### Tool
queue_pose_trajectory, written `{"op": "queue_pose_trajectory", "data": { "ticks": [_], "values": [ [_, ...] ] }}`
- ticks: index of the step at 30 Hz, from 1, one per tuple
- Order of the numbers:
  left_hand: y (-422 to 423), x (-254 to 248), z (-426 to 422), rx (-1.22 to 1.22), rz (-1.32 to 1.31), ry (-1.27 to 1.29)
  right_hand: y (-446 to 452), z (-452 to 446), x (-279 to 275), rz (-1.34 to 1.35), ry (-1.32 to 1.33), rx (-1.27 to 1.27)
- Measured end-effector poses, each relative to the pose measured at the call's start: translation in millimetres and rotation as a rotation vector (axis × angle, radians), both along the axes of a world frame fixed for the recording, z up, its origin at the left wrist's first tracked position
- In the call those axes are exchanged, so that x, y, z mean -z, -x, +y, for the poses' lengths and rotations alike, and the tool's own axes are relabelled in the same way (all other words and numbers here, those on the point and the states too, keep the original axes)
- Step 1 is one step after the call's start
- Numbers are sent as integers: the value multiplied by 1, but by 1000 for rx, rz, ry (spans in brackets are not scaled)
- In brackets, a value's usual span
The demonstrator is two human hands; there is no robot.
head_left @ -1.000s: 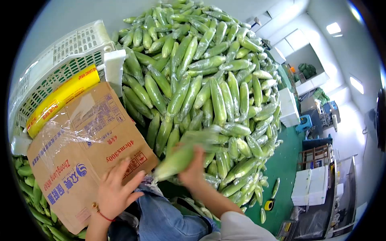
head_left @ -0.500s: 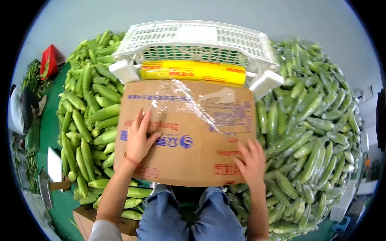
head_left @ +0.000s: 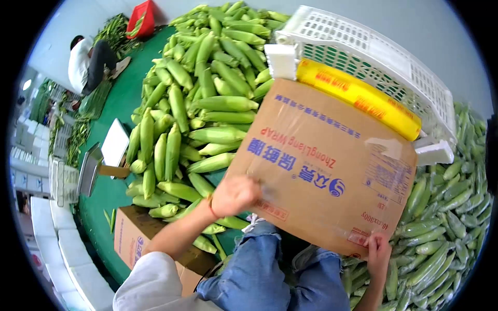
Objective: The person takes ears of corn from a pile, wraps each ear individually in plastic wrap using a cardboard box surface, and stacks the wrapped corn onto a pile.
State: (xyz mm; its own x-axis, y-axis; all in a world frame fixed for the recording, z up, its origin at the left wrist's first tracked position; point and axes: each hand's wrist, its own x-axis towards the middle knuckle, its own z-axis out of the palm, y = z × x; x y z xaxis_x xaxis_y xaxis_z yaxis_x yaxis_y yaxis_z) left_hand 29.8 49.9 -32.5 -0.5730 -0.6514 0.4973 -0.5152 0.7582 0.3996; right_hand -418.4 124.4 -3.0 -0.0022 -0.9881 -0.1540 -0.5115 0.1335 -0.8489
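Note:
A brown cardboard box with blue and red printing lies tilted over my knees. My left hand is at its left edge, fingers curled in and smeared by motion; what it holds, if anything, is unclear. At the front right corner of the cardboard, my right hand has its fingers bent closed; anything between them is hidden. A yellow roll of cling film is mounted along the far side between white foam blocks.
Green corn ears are heaped at left, film-wrapped ears at right. A white plastic crate stands behind the roll. An open carton, a scale and a red basket are on the left. A person sits farther off.
The view has swung left. My left hand has gone from lying spread on the cardboard to its left edge, curled. My right hand has slid to the front corner and its fingers have bent.

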Motion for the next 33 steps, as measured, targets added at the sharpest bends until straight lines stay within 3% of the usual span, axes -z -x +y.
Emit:
{"op": "queue_pose_trajectory", "data": {
  "ticks": [3,5,6,8,9,11,13,14,15,16,17,18,19,22,23,25,27,30,31,33],
  "values": [
    [-8,20,77,-203,-61,54,-8,23,6,78,-78,46],
    [-41,35,108,-358,-377,-233,-11,21,6,58,-53,41],
    [-59,53,126,-706,-529,-214,-11,20,5,54,-35,46],
    [-114,87,164,-1111,-466,-914,-11,16,3,91,-43,24],
    [-136,111,192,-1162,-659,-1058,-11,16,3,112,-54,22],
    [-158,118,212,-1155,-694,-1255,-14,14,0,144,-48,-5],
    [-186,144,226,-1069,-596,-1158,-17,12,-7,151,-56,6],
    [-166,116,211,-1200,-491,-1194,-19,12,-11,140,-72,14],
    [-165,130,214,-1255,-197,-897,-20,13,-14,130,-95,16],
    [-174,141,209,-1274,140,-830,-21,13,-14,135,-111,32],
    [-157,100,182,-1316,349,-835,-22,13,-13,140,-126,42],
    [-133,69,155,-1304,775,-756,-23,12,-13,148,-144,45],
    [-100,15,123,-1103,898,-771,-24,11,-15,184,-120,29],
    [-31,-57,49,-544,239,-468,-28,10,-14,131,-143,72],
    [15,-100,21,-408,-153,-319,-26,12,-9,151,-138,82],
    [74,-93,-9,-141,-272,-56,-33,15,-12,303,-78,71],
    [120,-84,-35,17,-247,-47,-35,20,-22,510,2,18],
    [142,-70,-54,189,-200,-166,-32,25,-59,-487,-93,229],
    [142,-69,-56,234,-185,-283,-31,17,-62,-634,2,250],
    [143,-64,-56,273,-196,-183,-62,-27,-54,-492,206,140]
  ]
}}
